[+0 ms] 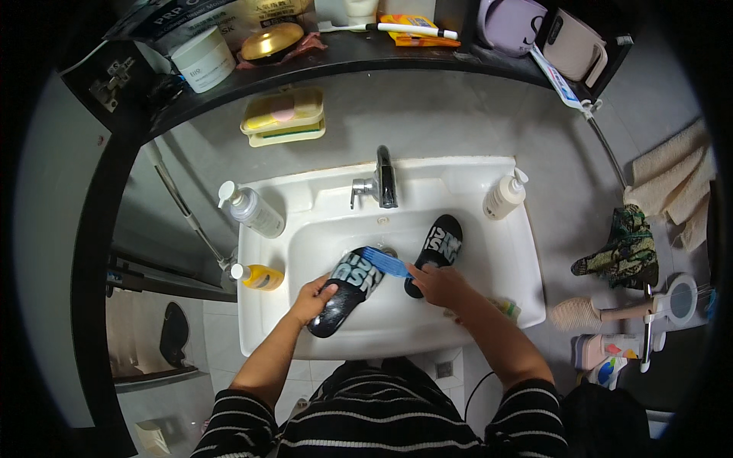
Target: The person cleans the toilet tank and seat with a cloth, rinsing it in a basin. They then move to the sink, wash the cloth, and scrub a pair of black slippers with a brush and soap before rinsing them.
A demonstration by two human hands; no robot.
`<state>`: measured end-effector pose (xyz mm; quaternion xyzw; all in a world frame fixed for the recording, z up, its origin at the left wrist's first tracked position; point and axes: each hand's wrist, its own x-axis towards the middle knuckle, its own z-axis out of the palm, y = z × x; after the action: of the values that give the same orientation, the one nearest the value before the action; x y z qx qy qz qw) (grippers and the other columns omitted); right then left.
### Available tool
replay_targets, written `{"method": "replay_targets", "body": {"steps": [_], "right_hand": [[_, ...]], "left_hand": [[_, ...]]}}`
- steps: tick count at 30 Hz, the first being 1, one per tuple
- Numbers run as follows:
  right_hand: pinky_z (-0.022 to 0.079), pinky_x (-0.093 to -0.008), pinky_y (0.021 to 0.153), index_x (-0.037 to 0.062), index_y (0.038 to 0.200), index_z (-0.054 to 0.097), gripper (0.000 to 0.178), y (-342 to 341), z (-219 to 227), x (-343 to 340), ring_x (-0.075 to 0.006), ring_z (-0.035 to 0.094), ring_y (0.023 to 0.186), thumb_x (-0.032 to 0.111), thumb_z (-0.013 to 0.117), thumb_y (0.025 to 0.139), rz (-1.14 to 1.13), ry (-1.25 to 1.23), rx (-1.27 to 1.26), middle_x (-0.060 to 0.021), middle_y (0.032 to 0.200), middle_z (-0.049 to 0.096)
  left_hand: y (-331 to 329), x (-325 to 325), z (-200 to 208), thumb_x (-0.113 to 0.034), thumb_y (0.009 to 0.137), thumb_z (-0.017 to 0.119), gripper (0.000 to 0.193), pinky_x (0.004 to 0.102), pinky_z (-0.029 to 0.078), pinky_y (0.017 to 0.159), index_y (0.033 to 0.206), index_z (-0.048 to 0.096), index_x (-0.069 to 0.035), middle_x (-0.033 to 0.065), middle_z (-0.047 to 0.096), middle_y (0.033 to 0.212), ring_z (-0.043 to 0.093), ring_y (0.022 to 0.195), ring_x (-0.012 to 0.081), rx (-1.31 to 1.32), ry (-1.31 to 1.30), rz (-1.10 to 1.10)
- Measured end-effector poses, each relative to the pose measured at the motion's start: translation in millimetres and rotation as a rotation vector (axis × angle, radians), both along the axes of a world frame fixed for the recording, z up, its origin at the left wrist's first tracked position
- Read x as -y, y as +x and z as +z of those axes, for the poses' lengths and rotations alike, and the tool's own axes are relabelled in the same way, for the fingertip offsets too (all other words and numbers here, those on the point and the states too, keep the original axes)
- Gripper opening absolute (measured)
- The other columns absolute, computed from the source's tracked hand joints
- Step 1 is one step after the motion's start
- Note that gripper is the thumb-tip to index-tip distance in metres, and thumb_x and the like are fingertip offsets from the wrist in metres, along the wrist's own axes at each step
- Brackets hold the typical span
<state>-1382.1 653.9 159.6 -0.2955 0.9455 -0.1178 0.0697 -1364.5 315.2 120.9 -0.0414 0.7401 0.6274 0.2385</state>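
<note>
Left hand (311,299) fingers grip a black slipper (347,291) with white lettering. Right hand (437,284) fingers pinch a blue brush (384,262) on it. Second slipper (437,248) lies just beyond the right fingers, in the sink (504,259).

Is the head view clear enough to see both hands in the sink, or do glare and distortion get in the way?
Head view: left hand on a slipper and right hand with the blue brush are sharp; the white sink is bright but not blown out; fisheye bends the shelf, and the corners are black.

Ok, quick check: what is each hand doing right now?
Left hand: closed on a black slide sandal in the sink.
Right hand: closed on a blue brush laid on that sandal.
</note>
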Motion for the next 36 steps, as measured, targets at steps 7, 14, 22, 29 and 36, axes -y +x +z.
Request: {"method": "replay_targets", "body": {"steps": [7, 14, 22, 29, 36], "right_hand": [[0.05, -0.0429, 0.055, 0.0143, 0.133, 0.043, 0.044, 0.8, -7.1, -11.1, -0.0307, 0.062, 0.06, 0.027, 0.05, 0.092, -0.019, 0.021, 0.005, -0.0122, 0.085, 0.062], [0.05, -0.0437, 0.054, 0.0137, 0.132, 0.044, 0.043, 2.4, -8.7, -14.9, -0.0312, 0.061, 0.06, 0.026, 0.051, 0.091, -0.049, -0.054, 0.014, -0.0113, 0.084, 0.061], [0.051, -0.0448, 0.058, 0.0137, 0.133, 0.043, 0.043, 0.1, -12.1, 1.0, -0.0325, 0.062, 0.063, 0.026, 0.05, 0.092, -0.102, -0.077, -0.023, -0.0138, 0.084, 0.061], [0.05, -0.0469, 0.061, 0.0099, 0.134, 0.041, 0.044, 23.9, -15.8, 5.2, -0.0355, 0.06, 0.065, 0.025, 0.047, 0.093, -0.27, -0.261, 0.027, -0.0164, 0.085, 0.059], [0.049, -0.0475, 0.063, 0.0065, 0.131, 0.047, 0.044, 68.5, -18.5, 66.0, -0.0386, 0.06, 0.071, 0.024, 0.049, 0.091, -0.274, -0.251, 0.296, -0.02, 0.081, 0.061]], "left_hand": [[0.3, -1.2, 9.6, -0.022, 0.094, 0.057, 0.045, 0.0258, 0.043, 0.088, 0.134, 0.047, -0.004, 0.0057, 0.061, 0.113, 0.055, 0.098, 0.0129, 0.011, 0.113, 0.036], [-3.0, -1.6, 17.1, -0.017, 0.094, 0.056, 0.043, 0.0262, 0.041, 0.093, 0.133, 0.048, -0.003, 0.008, 0.061, 0.115, 0.055, 0.102, 0.0142, 0.052, 0.182, 0.072], [-4.3, -7.0, 1.0, -0.019, 0.093, 0.057, 0.044, 0.0257, 0.043, 0.089, 0.134, 0.048, -0.004, 0.0062, 0.062, 0.111, 0.056, 0.098, 0.0131, -0.021, 0.118, 0.06], [3.3, -15.0, -41.1, -0.019, 0.091, 0.061, 0.039, 0.028, 0.048, 0.076, 0.123, 0.049, 0.0, 0.0107, 0.062, 0.097, 0.058, 0.084, 0.016, -0.013, -0.065, 0.421], [10.4, -55.3, -31.9, -0.005, 0.084, 0.066, 0.048, 0.033, 0.05, 0.077, 0.12, 0.034, -0.002, 0.0164, 0.058, 0.101, 0.059, 0.089, 0.0231, 0.256, 0.209, 0.591]]}}
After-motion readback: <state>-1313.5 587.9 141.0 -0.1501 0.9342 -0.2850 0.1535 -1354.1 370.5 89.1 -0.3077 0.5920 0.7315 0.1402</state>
